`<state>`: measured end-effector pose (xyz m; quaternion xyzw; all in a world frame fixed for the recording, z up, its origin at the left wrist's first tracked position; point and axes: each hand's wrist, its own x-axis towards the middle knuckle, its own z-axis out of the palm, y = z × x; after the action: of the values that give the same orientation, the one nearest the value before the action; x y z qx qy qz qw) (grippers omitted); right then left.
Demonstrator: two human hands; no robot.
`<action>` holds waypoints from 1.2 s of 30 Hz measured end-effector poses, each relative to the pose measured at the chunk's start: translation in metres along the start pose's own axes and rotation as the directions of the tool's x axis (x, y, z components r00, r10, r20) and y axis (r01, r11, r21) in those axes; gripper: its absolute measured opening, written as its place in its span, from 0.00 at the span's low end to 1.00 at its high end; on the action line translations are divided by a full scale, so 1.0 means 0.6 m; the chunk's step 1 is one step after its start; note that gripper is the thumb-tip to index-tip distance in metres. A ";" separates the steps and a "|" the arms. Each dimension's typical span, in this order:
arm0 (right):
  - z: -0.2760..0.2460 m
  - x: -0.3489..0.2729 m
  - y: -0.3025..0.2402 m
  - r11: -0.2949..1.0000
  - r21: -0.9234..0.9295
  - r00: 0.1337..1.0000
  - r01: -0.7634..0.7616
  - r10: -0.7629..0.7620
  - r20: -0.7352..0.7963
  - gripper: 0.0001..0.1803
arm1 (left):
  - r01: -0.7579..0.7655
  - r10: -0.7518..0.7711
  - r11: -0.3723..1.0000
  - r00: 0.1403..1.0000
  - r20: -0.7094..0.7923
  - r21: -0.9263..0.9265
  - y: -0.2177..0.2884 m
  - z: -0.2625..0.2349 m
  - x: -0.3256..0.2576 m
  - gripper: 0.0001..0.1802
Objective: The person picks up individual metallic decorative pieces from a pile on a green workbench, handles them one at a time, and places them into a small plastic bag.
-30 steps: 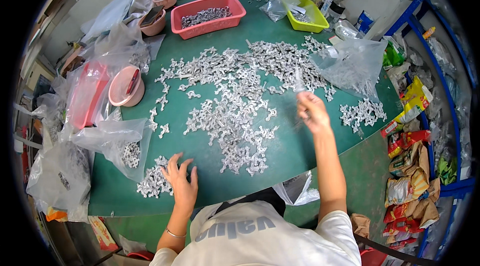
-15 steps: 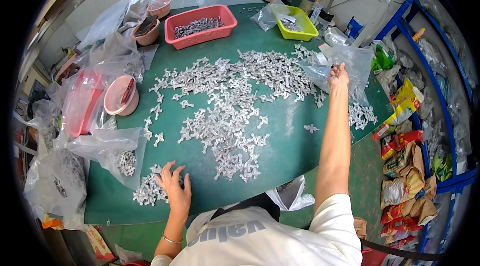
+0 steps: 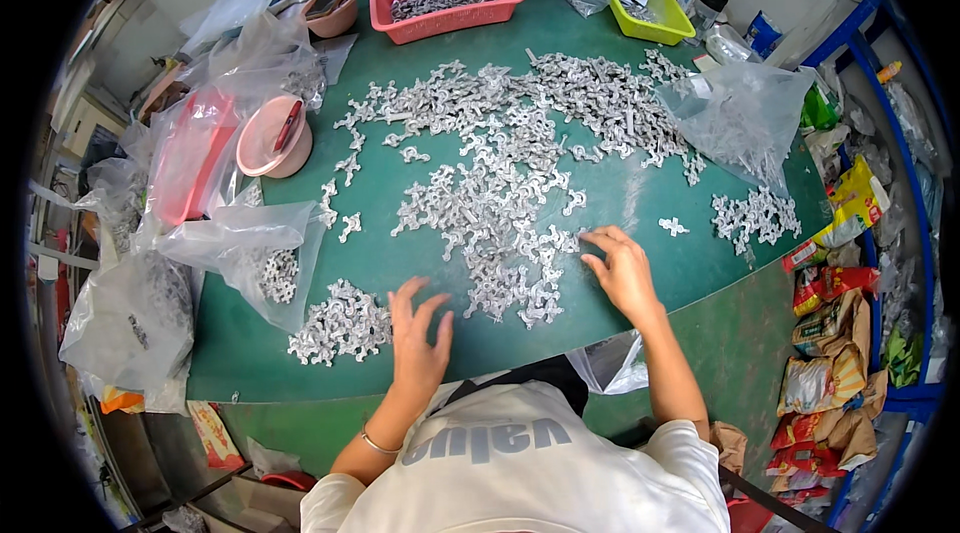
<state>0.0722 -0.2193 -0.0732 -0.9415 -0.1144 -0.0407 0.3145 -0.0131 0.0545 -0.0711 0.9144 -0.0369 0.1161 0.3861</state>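
Small silvery-grey metal parts with lobed, branching ends lie in a broad pile (image 3: 490, 193) across the green table. My left hand (image 3: 418, 333) hovers at the near edge, fingers spread and nothing in them, just right of a smaller heap (image 3: 340, 323) of the same parts. At the right border of the big pile is my right hand (image 3: 625, 278), its thumb and fingers apart. Its fingertips come close to the outermost parts; whether they touch is unclear. A single metal part (image 3: 673, 226) lies alone to the right of that hand.
A clear plastic bag (image 3: 745, 123) and another small heap (image 3: 755, 218) lie at the right. At the left are a clear bag with parts (image 3: 250, 243) and a pink bowl (image 3: 258, 158). A pink basket (image 3: 448, 25) and a yellow-green basket (image 3: 665, 30) stand at the back.
My right hand has left the plastic bag at the right and come back toward the big pile. My left hand has moved off the small heap to the right. The view has shifted.
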 end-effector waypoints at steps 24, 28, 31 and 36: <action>-0.019 -0.074 -0.132 0.517 0.834 0.977 -0.192 0.021 0.212 0.07 | 0.218 0.156 0.668 0.894 0.420 -0.712 0.122 0.000 0.078 0.17; -0.028 -0.082 -0.151 0.491 0.852 0.983 -0.181 0.079 0.164 0.08 | 0.153 0.102 0.645 0.954 0.283 -0.748 0.128 0.001 0.068 0.13; -0.029 -0.086 -0.150 0.620 0.782 0.997 -0.067 0.069 0.031 0.10 | 0.075 0.129 0.662 0.969 0.212 -0.746 0.136 -0.008 0.067 0.13; -0.040 -0.083 -0.166 0.875 0.355 0.896 0.328 -0.170 -0.409 0.10 | 0.182 0.082 0.537 0.961 0.265 -0.824 0.155 -0.022 0.063 0.17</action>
<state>-0.0003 -0.1660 -0.0037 -0.8053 -0.1822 -0.2307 0.5149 0.0064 -0.0003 0.0120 0.6233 -0.1143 -0.0537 0.7717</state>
